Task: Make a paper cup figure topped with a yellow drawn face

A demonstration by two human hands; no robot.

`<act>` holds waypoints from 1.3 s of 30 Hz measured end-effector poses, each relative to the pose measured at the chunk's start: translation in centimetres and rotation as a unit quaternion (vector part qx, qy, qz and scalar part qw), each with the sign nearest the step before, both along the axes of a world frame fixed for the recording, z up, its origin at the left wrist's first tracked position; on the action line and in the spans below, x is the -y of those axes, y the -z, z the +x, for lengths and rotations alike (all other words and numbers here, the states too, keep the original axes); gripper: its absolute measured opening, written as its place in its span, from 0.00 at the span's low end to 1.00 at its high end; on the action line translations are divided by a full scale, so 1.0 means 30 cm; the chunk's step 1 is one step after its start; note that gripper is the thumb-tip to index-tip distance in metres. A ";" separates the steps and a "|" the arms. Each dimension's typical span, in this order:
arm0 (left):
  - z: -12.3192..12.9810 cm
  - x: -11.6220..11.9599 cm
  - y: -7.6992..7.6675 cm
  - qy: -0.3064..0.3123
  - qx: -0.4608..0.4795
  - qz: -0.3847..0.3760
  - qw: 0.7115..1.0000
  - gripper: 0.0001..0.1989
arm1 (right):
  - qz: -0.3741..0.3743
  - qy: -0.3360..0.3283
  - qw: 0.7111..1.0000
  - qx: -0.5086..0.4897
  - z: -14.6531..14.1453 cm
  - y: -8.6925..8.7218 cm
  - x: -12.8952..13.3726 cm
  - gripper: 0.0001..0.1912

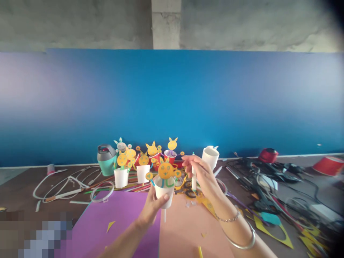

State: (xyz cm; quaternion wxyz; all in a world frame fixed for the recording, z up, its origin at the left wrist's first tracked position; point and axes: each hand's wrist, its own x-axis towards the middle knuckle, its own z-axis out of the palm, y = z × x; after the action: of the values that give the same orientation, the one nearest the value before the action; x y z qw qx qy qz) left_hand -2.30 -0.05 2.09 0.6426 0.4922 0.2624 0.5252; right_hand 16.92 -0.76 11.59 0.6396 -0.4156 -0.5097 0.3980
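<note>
My left hand [154,206] grips a white paper cup [164,193] above the coloured sheets. A yellow paper animal face [165,170] with pointed ears rises out of this cup, with small round paws at both sides. Below the cup's base a thin white stick [165,215] pokes out. To the right of the cup, my right hand [200,172] is raised with bent fingers around a white marker [194,181] with green ends, held upright. The fingertips partly hide the marker and do not touch the cup.
Several similar cup puppets [121,177] stand behind. A purple sheet [120,211] and a peach sheet [185,222] lie in front. Left are a teal-grey container [106,161] and white cables; right, a white cup [210,156], black glue guns [271,200], tangled cords and yellow paper scraps [279,233].
</note>
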 end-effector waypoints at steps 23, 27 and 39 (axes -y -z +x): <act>0.034 0.038 -0.082 -0.007 0.063 -0.091 0.994 0.25 | -0.015 -0.023 0.995 0.100 -0.110 0.055 0.003 0.18; 0.040 0.040 -0.084 -0.061 0.051 -0.129 0.988 0.22 | 0.024 0.048 0.996 0.076 -0.109 0.052 0.002 0.13; 0.041 0.021 -0.076 -0.038 0.087 -0.140 0.986 0.23 | 0.002 -0.017 1.000 0.017 -0.096 0.057 0.001 0.05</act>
State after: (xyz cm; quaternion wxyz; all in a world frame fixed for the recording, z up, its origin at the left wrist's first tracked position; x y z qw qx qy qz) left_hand -1.07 -0.66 4.38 0.7053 0.3391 0.2951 0.5482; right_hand 14.03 -0.79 9.88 0.6250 -0.4120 -0.5283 0.4006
